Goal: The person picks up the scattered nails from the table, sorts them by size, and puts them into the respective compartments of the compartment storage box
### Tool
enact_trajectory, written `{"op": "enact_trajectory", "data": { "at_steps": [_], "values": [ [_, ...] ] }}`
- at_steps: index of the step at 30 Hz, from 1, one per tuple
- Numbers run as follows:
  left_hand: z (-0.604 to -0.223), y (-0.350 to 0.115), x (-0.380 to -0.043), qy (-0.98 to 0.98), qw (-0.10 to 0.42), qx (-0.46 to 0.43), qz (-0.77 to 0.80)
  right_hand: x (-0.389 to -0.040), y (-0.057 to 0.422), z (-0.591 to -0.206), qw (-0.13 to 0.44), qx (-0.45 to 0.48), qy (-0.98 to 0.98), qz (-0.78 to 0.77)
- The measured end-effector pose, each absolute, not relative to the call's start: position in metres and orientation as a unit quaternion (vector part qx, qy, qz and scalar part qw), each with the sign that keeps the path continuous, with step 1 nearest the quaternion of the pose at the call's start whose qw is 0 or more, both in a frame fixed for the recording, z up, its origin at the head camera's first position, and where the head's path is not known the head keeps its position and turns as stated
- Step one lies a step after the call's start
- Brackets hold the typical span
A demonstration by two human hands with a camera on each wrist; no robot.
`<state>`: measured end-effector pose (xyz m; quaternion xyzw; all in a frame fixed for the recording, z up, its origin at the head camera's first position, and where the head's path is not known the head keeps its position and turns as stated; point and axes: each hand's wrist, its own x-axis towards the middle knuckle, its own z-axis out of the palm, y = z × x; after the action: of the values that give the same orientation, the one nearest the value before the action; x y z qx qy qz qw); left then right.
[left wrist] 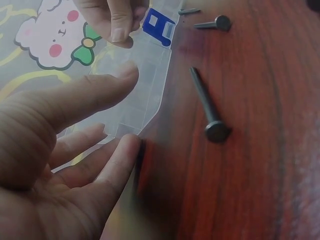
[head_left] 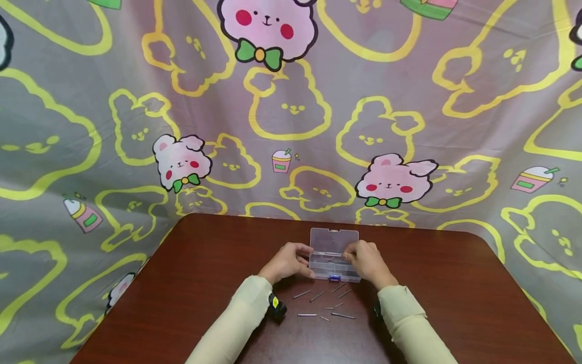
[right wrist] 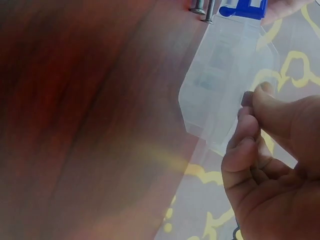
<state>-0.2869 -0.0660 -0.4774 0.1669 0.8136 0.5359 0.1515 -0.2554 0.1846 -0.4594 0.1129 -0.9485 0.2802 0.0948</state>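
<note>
A clear plastic compartment box (head_left: pixel 324 266) stands with its lid (head_left: pixel 334 241) raised at the back and a blue latch (head_left: pixel 334 278) in front. At its left side, my left hand (head_left: pixel 289 262) has thumb and fingers spread; one fingertip (left wrist: pixel 131 145) meets the box corner in the left wrist view. My right hand (head_left: pixel 367 260) is over the right compartments. Its thumb and index finger pinch a small dark piece (right wrist: pixel 247 98), mostly hidden by the fingertips, and I cannot tell its kind. Thin items inside the box show faintly.
Several loose nails of different lengths lie in front of the box, among them a long nail (head_left: pixel 343 316) and another nail (head_left: pixel 306 315). The brown wooden table (head_left: pixel 204 283) ends at a patterned cloth (head_left: pixel 291 151) hanging behind and at both sides.
</note>
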Motion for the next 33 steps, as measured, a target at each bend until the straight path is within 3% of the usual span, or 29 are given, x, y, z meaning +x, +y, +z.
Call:
{"op": "enact_trajectory", "data": {
  "at_steps": [6, 19, 33],
  "values": [
    [-0.479, -0.066, -0.289, 0.813, 0.145, 0.174, 0.537, -0.248, 0.189, -0.455, 0.095, 0.099, -0.929, 0.343],
    [-0.479, -0.066, -0.287, 0.806, 0.154, 0.175, 0.544, -0.227, 0.199, -0.458, 0.035, 0.048, -0.907, 0.418],
    [-0.478, -0.068, -0.287, 0.809, 0.153, 0.178, 0.540, -0.192, 0.201, -0.452, -0.013, 0.092, -0.901, 0.423]
  ]
}}
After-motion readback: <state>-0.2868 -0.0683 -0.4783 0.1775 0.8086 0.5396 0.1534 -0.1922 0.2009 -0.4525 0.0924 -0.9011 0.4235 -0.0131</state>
